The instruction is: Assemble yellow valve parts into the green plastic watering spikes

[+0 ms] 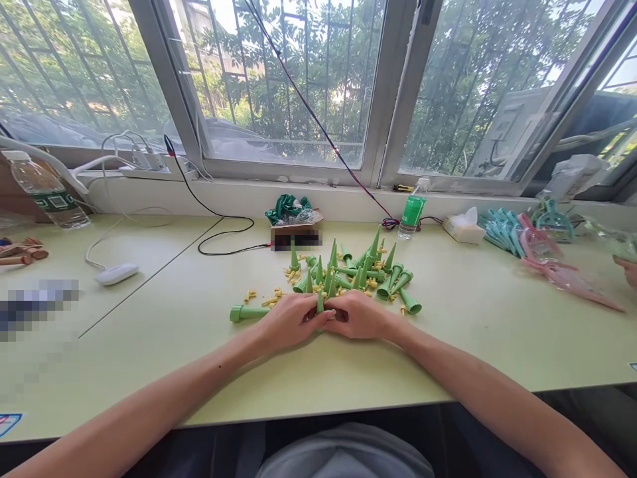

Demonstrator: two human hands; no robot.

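My left hand (pixel 293 317) and my right hand (pixel 362 315) meet at the middle of the table. Their fingers are closed around one green plastic cone spike (pixel 320 301), which stands point up between them. Its lower end is mostly hidden by my fingers. Just beyond my hands lies a pile of similar green cones (pixel 365 269), some upright and some on their sides. Small yellow plastic fittings (pixel 271 300) are scattered among and beside them. A single green cone (pixel 249 313) lies on its side by my left wrist.
Behind the pile sits a small cardboard box (pixel 297 226) with green wrapping. A water bottle (pixel 413 211) and a tissue box (pixel 464 227) stand near the window. Teal and pink plastic items (pixel 540 242) lie at right, near another person's hand (pixel 628 271). A white mouse (pixel 117 273) rests at left.
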